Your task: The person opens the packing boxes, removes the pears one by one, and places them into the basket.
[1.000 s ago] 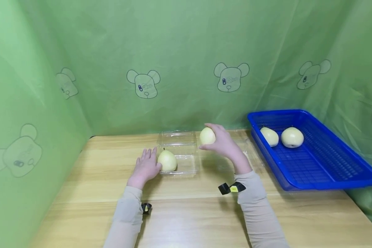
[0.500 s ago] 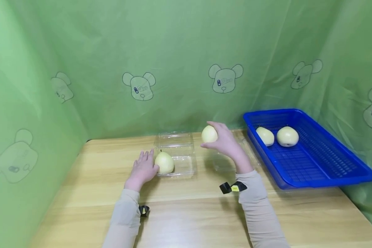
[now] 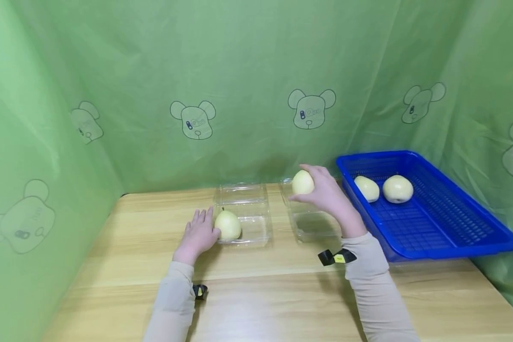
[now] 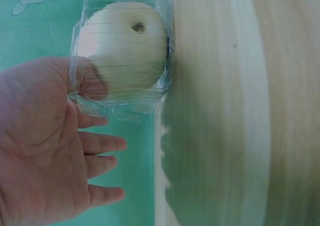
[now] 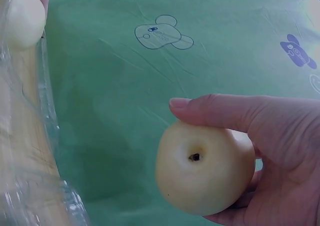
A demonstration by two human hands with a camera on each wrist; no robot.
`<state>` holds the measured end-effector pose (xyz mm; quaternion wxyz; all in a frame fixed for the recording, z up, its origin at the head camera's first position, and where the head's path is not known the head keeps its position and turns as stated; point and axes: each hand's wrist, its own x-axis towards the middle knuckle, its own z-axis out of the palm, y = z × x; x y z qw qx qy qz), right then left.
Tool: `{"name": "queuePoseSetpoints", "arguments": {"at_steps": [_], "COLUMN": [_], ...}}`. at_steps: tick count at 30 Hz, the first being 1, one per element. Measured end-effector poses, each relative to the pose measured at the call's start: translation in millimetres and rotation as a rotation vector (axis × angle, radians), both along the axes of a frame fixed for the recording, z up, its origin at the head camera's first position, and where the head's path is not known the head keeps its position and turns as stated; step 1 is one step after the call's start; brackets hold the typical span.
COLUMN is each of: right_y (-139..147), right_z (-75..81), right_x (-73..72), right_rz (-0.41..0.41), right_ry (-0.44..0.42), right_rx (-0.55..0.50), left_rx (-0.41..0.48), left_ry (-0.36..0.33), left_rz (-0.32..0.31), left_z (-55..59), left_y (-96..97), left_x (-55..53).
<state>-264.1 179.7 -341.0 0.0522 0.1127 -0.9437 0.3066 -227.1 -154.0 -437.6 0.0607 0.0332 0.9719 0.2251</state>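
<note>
My right hand [image 3: 327,192] grips a pale yellow pear [image 3: 302,183] between thumb and fingers, above the second clear plastic container [image 3: 316,224]. The right wrist view shows the gripped pear [image 5: 200,181] with its dimpled end toward the camera. At the left, another pear [image 3: 228,225] sits upright, stem up, in the left half of the first clear plastic clamshell container [image 3: 256,229], whose lid stands open behind. My left hand [image 3: 198,236] rests at that container's left side. Its thumb lies by the pear [image 4: 125,49], while the other fingers are straight and spread outside the wall.
A blue plastic basket [image 3: 427,232] with two more pears [image 3: 397,189] stands on the right of the wooden table [image 3: 256,294], close beside the second container. Green curtain [image 3: 248,156] with bear-head prints closes off the back and both sides.
My right hand has carried its pear to the right, from beside the first container to above the second one. The left hand and the pear beside it stay in place; the view has shifted slightly.
</note>
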Motion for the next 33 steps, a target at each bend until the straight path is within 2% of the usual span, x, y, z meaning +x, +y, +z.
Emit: {"name": "queuePoseSetpoints", "arguments": {"at_steps": [13,20,28,33], "right_y": [30,43,62,75], "right_z": [8.9,16.3,23.3,28.2], "right_x": [1.7,1.2,-3.7,-6.9], "right_rz": [-0.021,-0.037,-0.059,-0.087], "right_ry": [0.039,0.035,0.081,0.077], "right_rx": [0.022,0.057,0.105,0.118], "left_rx": [0.000,-0.001,0.000,0.008], "left_ry": [-0.002,-0.006,-0.007,-0.015], "left_rz": [-0.005,0.001,0.003,0.006], "left_z": [-5.1,-3.8,-4.0,-3.1], "left_y": [0.4,0.2,0.0,-0.3], "left_x": [-0.4,-0.9,-1.9,-1.4]}}
